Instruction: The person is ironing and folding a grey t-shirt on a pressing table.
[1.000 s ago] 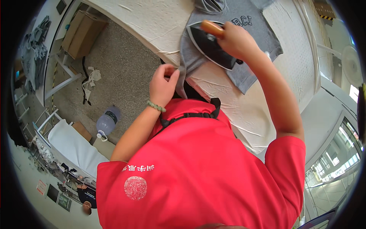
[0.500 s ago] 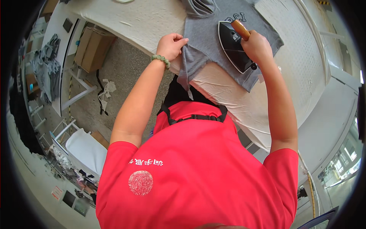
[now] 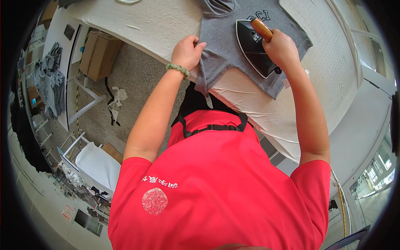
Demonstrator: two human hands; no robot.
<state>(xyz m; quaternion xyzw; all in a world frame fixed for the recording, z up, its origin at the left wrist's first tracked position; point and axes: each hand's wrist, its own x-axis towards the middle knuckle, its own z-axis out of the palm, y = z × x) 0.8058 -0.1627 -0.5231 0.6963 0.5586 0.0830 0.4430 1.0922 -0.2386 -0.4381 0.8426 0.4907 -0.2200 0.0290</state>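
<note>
A grey hooded sweatshirt (image 3: 225, 54) with dark printed letters lies across the padded ironing table (image 3: 166, 23), one sleeve hanging over the near edge. Wrapped round the wooden handle of a black iron (image 3: 254, 50), my right hand (image 3: 281, 49) keeps it flat on the shirt's front, its pointed end away from me. At the garment's left side, my left hand (image 3: 186, 53) has its fingers curled and pinches the cloth by the sleeve; the fingertips are partly hidden. A green bead bracelet (image 3: 178, 68) circles that wrist.
Left of the table stands a cardboard box (image 3: 100, 54) on the floor, near white scraps (image 3: 120, 96). Stacked grey garments (image 3: 52, 83) lie on a white table farther left. A white-covered chair (image 3: 98, 166) is at lower left; a yellow hose (image 3: 343, 208) hangs at right.
The iron has shifted slightly left over the shirt with my right hand. My left hand stays at the sleeve, its fingers a little more curled. The whole view has tilted slightly.
</note>
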